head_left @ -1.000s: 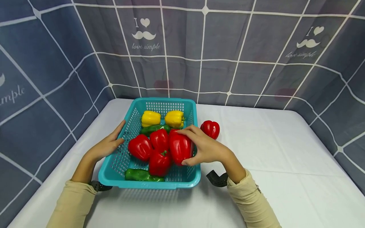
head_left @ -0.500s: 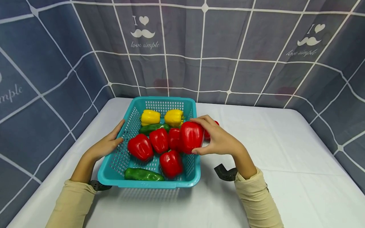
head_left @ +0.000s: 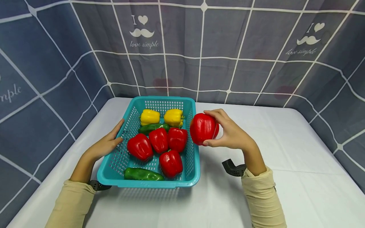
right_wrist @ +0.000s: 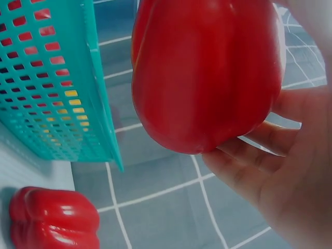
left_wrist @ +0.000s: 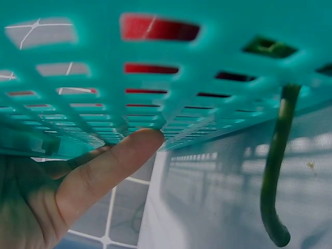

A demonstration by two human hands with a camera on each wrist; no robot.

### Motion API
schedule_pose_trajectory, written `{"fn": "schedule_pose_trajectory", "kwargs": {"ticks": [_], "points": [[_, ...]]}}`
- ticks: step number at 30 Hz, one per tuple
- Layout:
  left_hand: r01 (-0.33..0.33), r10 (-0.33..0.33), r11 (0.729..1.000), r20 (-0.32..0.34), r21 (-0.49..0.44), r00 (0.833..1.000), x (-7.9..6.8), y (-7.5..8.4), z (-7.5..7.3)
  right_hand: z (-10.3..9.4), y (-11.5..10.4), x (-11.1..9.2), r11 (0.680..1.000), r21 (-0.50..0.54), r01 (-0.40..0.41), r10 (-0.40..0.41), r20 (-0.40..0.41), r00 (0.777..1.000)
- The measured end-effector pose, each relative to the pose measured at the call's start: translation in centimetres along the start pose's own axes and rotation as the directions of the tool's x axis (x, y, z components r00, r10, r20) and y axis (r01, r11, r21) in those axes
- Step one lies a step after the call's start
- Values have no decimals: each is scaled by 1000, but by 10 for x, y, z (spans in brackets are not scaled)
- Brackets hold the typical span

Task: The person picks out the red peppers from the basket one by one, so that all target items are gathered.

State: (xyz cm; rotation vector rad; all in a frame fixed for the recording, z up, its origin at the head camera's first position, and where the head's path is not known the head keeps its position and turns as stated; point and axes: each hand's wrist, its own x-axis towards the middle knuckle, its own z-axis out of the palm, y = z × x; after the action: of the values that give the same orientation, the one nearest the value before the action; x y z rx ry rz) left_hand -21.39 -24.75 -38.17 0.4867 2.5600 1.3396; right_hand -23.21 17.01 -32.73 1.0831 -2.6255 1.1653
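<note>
My right hand (head_left: 232, 131) holds a large red bell pepper (head_left: 201, 129) between thumb and fingers, raised beside the right rim of a teal plastic basket (head_left: 198, 171). In the right wrist view the fingers (right_wrist: 244, 163) press on the held pepper's side. My left hand (head_left: 105, 145) rests against the basket's left side, its fingers straight; one finger (left_wrist: 111, 174) touches the perforated wall. In the basket lie several red bell peppers (head_left: 140, 147), two yellow bell peppers (head_left: 150, 117) and two long green peppers (head_left: 144, 174). A green stem (left_wrist: 277, 161) pokes out through a basket hole.
Another red bell pepper (right_wrist: 54, 218) lies on the table right of the basket, mostly hidden behind the held one in the head view. A white cloth (head_left: 285, 152) covers the table. Grey checked curtains (head_left: 228, 38) stand close behind and at both sides.
My right hand has lifted the red bell pepper from among the others and carried it right, over the basket's rim. A red pepper in front rolled slightly right. The left hand has stayed in place.
</note>
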Motion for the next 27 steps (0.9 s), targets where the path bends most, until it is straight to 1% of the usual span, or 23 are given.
{"fn": "schedule_pose_trajectory", "kwargs": {"ticks": [6, 10, 19, 27], "points": [[-9, 9, 1000, 2, -6, 1000, 0, -1, 0, -5, 9, -2, 999, -26, -19, 18, -21, 1000], [-10, 10, 1000, 0, -6, 1000, 0, -1, 0, -8, 13, -3, 998, -37, -47, 46, -24, 999], [-9, 9, 1000, -5, 6, 1000, 0, -2, 0, -14, 25, -5, 993, -13, -119, 119, -21, 993], [-1, 1, 1000, -5, 7, 1000, 0, -1, -1, -19, 38, -7, 986, -7, -164, 164, -20, 986]]}}
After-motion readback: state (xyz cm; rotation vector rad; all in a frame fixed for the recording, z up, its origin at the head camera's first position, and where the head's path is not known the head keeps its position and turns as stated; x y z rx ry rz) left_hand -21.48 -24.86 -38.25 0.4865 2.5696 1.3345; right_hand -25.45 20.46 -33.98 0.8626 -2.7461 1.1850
